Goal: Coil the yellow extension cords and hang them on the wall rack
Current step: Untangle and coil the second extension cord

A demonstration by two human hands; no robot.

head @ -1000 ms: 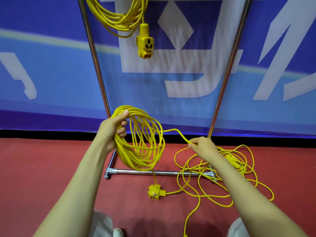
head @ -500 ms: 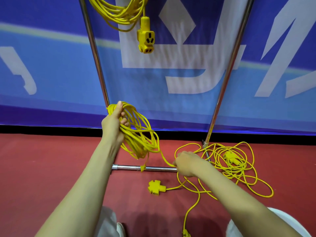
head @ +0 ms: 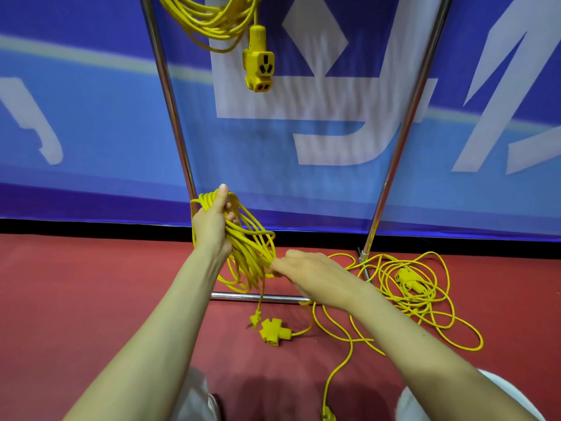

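My left hand (head: 212, 226) grips the top of a coil of yellow extension cord (head: 249, 253), held upright in front of the rack's left pole (head: 170, 101). My right hand (head: 309, 275) pinches the cord at the coil's lower right side. The cord's plug (head: 256, 319) dangles under the coil, beside a yellow socket block (head: 273, 331) on the floor. A second yellow cord (head: 409, 287) lies tangled on the red floor by the right pole. A coiled cord (head: 212, 22) with its socket (head: 259, 65) hangs from the rack at the top.
The rack's right pole (head: 403, 141) and bottom bar (head: 243, 296) stand before a blue banner wall (head: 76, 132). Loose cord (head: 340, 372) trails across the red floor toward my knees (head: 194, 396).
My right hand has moved left from the loose cord up to the coil. The coil has been squeezed from a wide loop into a narrow bundle. The view has tilted slightly down.
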